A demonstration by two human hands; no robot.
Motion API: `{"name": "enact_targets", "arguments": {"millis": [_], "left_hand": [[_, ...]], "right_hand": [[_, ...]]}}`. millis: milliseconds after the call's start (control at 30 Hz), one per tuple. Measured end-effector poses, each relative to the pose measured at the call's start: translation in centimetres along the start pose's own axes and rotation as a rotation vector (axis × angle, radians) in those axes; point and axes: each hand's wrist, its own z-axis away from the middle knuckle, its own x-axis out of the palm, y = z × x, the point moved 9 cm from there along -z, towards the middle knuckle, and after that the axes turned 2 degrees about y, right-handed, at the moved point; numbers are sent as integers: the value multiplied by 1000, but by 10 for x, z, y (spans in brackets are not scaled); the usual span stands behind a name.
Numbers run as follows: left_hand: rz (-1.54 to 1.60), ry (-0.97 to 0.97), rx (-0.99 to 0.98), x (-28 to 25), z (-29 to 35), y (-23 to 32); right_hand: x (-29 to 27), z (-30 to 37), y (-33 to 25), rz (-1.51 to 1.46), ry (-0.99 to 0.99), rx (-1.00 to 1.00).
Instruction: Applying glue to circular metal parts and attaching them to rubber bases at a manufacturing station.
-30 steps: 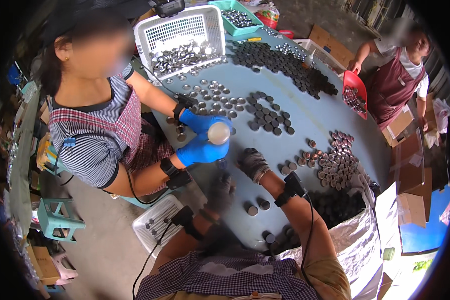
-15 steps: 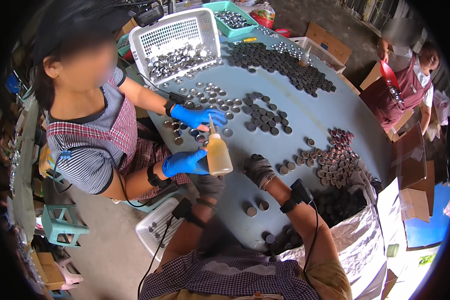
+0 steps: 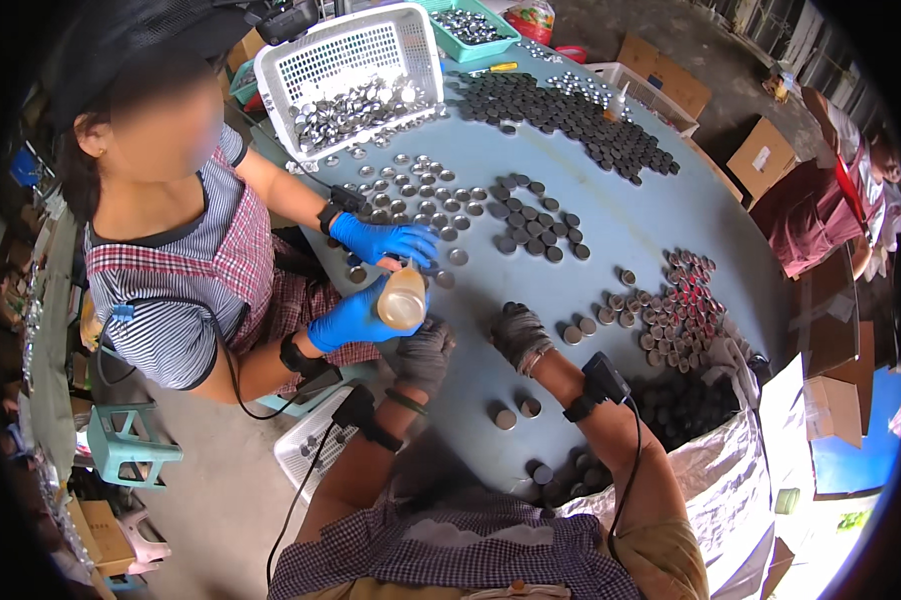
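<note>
My left hand (image 3: 423,357), in a grey glove, is curled near the table's edge, just beside the co-worker's glue bottle (image 3: 403,302); whatever its fingers may hold is hidden. Across from it, my right hand (image 3: 521,338), also gloved in grey, rests over the blue-grey table with its fingers bent closed. Something dark shows at its fingertips, too unclear to name. Two round caps (image 3: 517,412) stand between my forearms. The co-worker's blue-gloved hand (image 3: 356,318) grips the yellowish squeeze bottle, now tipped nozzle-down over silvery caps (image 3: 449,233); their other blue-gloved hand (image 3: 386,240) is among those caps.
Dark caps (image 3: 541,230) lie mid-table, with a larger spread (image 3: 571,120) farther back. Reddish and metal caps (image 3: 676,310) cluster on the right beside a silvery sack (image 3: 711,480). A white basket (image 3: 351,45) of shiny caps stands back left. Another person (image 3: 821,190) bends at far right.
The co-worker has tipped the bottle from upright to nozzle-down and lowered it leftward. My hands stay nearly in place. The person at far right has bent over.
</note>
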Motion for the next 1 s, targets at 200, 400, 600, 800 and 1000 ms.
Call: {"name": "enact_targets", "arguments": {"millis": [200, 400, 600, 800, 1000], "left_hand": [[-241, -211, -18, 35, -13, 15], [-14, -168, 7, 32, 8, 46], [115, 231, 13, -28, 45, 50], [50, 8, 29, -28, 65, 51], [400, -13, 142, -15, 73, 81]], "right_hand": [[6, -1, -5, -41, 76, -119], [-4, 24, 31, -453, 167, 156], [-14, 71, 48, -311, 267, 151], [-24, 92, 15, -219, 10, -163], [-21, 113, 18, -183, 139, -93]]}}
